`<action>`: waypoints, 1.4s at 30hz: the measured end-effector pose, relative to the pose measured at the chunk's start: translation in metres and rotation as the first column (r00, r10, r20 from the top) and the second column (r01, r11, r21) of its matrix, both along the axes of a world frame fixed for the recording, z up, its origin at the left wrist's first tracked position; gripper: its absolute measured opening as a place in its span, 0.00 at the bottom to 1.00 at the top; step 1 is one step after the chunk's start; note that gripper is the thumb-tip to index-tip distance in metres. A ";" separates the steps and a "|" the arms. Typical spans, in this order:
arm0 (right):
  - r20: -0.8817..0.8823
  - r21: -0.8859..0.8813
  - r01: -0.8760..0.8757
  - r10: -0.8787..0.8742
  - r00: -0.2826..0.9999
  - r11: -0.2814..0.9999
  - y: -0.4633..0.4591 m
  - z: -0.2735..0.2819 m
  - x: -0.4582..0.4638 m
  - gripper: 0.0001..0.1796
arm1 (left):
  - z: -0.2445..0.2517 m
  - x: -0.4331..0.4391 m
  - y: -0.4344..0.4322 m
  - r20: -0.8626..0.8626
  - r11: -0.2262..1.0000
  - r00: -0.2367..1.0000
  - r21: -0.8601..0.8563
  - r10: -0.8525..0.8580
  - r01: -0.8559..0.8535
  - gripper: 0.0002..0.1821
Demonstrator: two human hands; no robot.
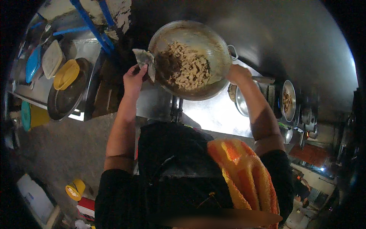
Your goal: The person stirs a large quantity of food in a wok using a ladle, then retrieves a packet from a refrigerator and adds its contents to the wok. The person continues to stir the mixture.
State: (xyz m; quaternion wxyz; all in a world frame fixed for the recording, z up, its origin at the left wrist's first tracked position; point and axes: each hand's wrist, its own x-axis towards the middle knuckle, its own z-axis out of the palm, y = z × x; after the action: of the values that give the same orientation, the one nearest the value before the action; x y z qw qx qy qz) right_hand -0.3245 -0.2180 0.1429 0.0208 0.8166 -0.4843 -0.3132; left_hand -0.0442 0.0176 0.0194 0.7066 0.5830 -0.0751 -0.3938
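Observation:
A large round metal wok [214,48] with loop handles is in front of me, tilted, with cooked pieces of meat [190,68] and some dark residue inside. My left hand [135,75] pinches a folded grey cloth [146,61] at the wok's left rim; the handle there is hidden. At the right rim, just below the visible loop handle [234,52], is my right hand [238,75]; its fingertips are hidden and its grip cannot be told. Under the wok's right side a bright steel surface [211,114] shows, with a metal bowl [242,101] by my right forearm.
Another pan of meat [288,100] stands to the right, near several pots. On the left a steel counter [43,93] holds a yellow basin [66,75], a dark pan [67,100] and plastic containers. A yellow bucket [75,189] is on the floor. A person [301,189] is at far lower right.

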 end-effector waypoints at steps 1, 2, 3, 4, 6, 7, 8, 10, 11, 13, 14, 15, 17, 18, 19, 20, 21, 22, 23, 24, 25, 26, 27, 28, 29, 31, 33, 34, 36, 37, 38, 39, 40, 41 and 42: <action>0.045 0.088 0.024 -0.028 0.999 0.996 -0.014 -0.033 -0.012 0.19 | 0.000 0.000 0.001 0.034 1.000 0.999 0.007 -0.017 0.017 0.21; 0.080 0.174 0.047 -0.062 0.995 0.984 -0.021 -0.061 -0.022 0.22 | -0.002 0.000 -0.001 0.063 0.999 0.997 0.013 -0.036 0.035 0.22; 0.234 0.160 -0.009 -0.029 0.972 0.987 -0.017 -0.078 -0.026 0.23 | -0.004 0.001 0.000 0.091 0.999 0.995 0.021 -0.050 0.048 0.23; 0.384 0.136 -0.060 0.003 0.923 0.989 -0.012 -0.092 -0.029 0.24 | -0.004 0.001 0.000 0.080 0.999 0.996 0.015 -0.049 0.048 0.23; 0.581 -0.096 -0.099 0.137 0.802 0.990 -0.002 -0.124 -0.032 0.24 | -0.005 0.001 -0.001 0.059 0.998 0.997 0.005 -0.055 0.055 0.23; 0.503 -0.034 -0.074 0.081 0.861 0.997 0.001 -0.112 -0.018 0.24 | -0.006 0.004 0.001 0.081 0.997 0.995 0.049 -0.063 0.059 0.23; 0.415 0.025 -0.040 0.026 0.910 0.999 -0.006 -0.094 -0.006 0.24 | -0.006 0.007 0.002 0.102 0.994 0.992 0.092 -0.075 0.065 0.23; 0.294 0.022 0.012 -0.018 0.956 1.000 0.005 -0.036 0.026 0.22 | -0.002 0.009 0.005 0.125 0.989 0.990 0.140 -0.069 0.051 0.23; 0.265 -0.038 0.025 -0.014 0.964 0.999 0.019 -0.002 0.047 0.20 | 0.005 0.008 0.006 0.125 0.989 0.991 0.142 -0.051 0.033 0.22; 0.225 -0.138 0.024 0.008 0.974 0.990 0.033 0.033 0.064 0.17 | 0.006 0.006 0.003 0.091 0.995 0.995 0.098 -0.042 0.033 0.22; 0.219 -0.172 0.004 0.035 0.975 0.985 0.033 0.041 0.069 0.16 | -0.001 0.009 0.003 0.062 0.997 0.997 0.059 -0.045 0.041 0.21; 0.211 -0.203 -0.018 0.062 0.975 0.979 0.032 0.045 0.070 0.14 | 0.000 0.010 0.002 0.033 0.999 0.998 0.022 -0.048 0.047 0.21; 0.105 -0.269 -0.131 0.164 0.981 0.954 0.026 0.043 0.065 0.12 | 0.002 0.006 0.000 0.017 0.997 0.997 -0.004 -0.081 0.081 0.21; 0.053 -0.294 -0.192 0.216 0.975 0.936 0.023 0.041 0.063 0.11 | 0.005 0.005 0.000 0.032 0.997 0.996 0.010 -0.082 0.082 0.21; -0.012 -0.267 -0.196 0.200 0.980 0.944 0.021 0.038 0.060 0.11 | 0.007 0.005 -0.001 0.047 0.996 0.995 0.023 -0.083 0.082 0.20; -0.077 -0.239 -0.198 0.184 0.980 0.951 0.019 0.036 0.055 0.12 | 0.007 0.005 -0.001 0.071 0.995 0.993 0.044 -0.093 0.090 0.20; -0.142 -0.210 -0.199 0.171 0.975 0.957 0.017 0.033 0.051 0.12 | 0.007 0.007 0.000 0.096 0.993 0.990 0.065 -0.103 0.097 0.20; -0.183 -0.146 -0.241 0.213 0.960 0.959 0.017 0.031 0.045 0.12 | 0.006 0.008 0.000 0.120 0.991 0.986 0.087 -0.113 0.103 0.21; -0.221 -0.080 -0.280 0.257 0.941 0.957 0.020 0.030 0.036 0.13 | 0.004 0.009 -0.001 0.142 0.991 0.984 0.095 -0.105 0.092 0.21; -0.257 -0.010 -0.313 0.300 0.919 0.950 0.026 0.029 0.029 0.13 | 0.001 0.009 -0.002 0.162 0.991 0.982 0.105 -0.100 0.084 0.21; -0.205 0.041 -0.333 0.334 0.920 0.942 0.039 0.027 0.028 0.12 | 0.000 0.009 -0.001 0.186 0.990 0.978 0.121 -0.090 0.068 0.21; -0.149 0.091 -0.355 0.365 0.919 0.930 0.052 0.024 0.030 0.12 | 0.000 0.010 0.001 0.182 0.991 0.980 0.121 -0.076 0.054 0.21; -0.092 0.078 -0.386 0.392 0.915 0.919 0.066 0.015 0.035 0.12 | 0.002 0.010 0.002 0.179 0.992 0.982 0.120 -0.067 0.046 0.21; -0.044 0.059 -0.404 0.406 0.913 0.913 0.079 0.001 0.038 0.11 | 0.005 0.007 0.001 0.170 0.992 0.983 0.114 -0.069 0.050 0.21; 0.005 0.039 -0.421 0.421 0.907 0.906 0.085 -0.013 0.036 0.11 | 0.008 0.005 -0.001 0.159 0.989 0.985 0.144 -0.064 0.041 0.21; 0.147 -0.009 -0.252 0.251 0.957 0.968 0.072 -0.044 0.032 0.11 | 0.018 0.003 -0.003 0.147 0.978 0.988 0.209 -0.050 0.018 0.22; 0.266 -0.029 -0.128 0.131 0.955 0.991 0.062 -0.057 0.029 0.12 | 0.013 0.003 -0.004 0.146 0.984 0.989 0.178 -0.023 -0.003 0.22; 0.310 -0.033 -0.093 0.099 0.946 0.995 0.059 -0.058 0.024 0.12 | 0.010 0.003 -0.005 0.145 0.986 0.989 0.164 -0.007 -0.017 0.23; 0.396 -0.036 -0.030 0.042 0.917 0.999 0.054 -0.058 0.012 0.14 | 0.003 0.006 -0.006 0.135 0.992 0.991 0.127 -0.012 -0.005 0.23; 0.438 -0.039 -0.008 0.025 0.898 0.999 0.051 -0.054 0.005 0.15 | 0.001 0.007 -0.005 0.128 0.994 0.992 0.108 -0.014 0.000 0.22; 0.479 -0.041 0.015 0.007 0.878 0.999 0.049 -0.049 -0.001 0.16 | 0.000 0.009 -0.005 0.133 0.994 0.991 0.107 -0.007 -0.007 0.23; 0.490 -0.056 0.017 0.013 0.871 0.998 0.043 -0.046 -0.010 0.17 | 0.000 0.008 -0.005 0.134 0.995 0.991 0.102 -0.001 -0.013 0.23; 0.501 -0.072 0.020 0.019 0.865 0.997 0.037 -0.042 -0.018 0.18 | 0.000 0.006 -0.006 0.133 0.995 0.991 0.097 0.005 -0.018 0.23; 0.511 -0.089 0.023 0.026 0.859 0.996 0.034 -0.039 -0.023 0.19 | 0.001 0.004 -0.006 0.126 0.992 0.992 0.126 0.007 -0.023 0.24; 0.467 -0.081 0.045 -0.002 0.884 0.996 0.035 -0.029 -0.024 0.18 | 0.008 0.001 -0.006 0.122 0.988 0.993 0.153 0.009 -0.028 0.24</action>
State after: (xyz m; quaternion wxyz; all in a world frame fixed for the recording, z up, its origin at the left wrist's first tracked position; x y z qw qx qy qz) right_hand -0.3487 -0.1826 0.1138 -0.0635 0.8603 -0.4985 -0.0858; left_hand -0.0436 0.0115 0.0278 0.6570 0.6595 -0.0817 -0.3560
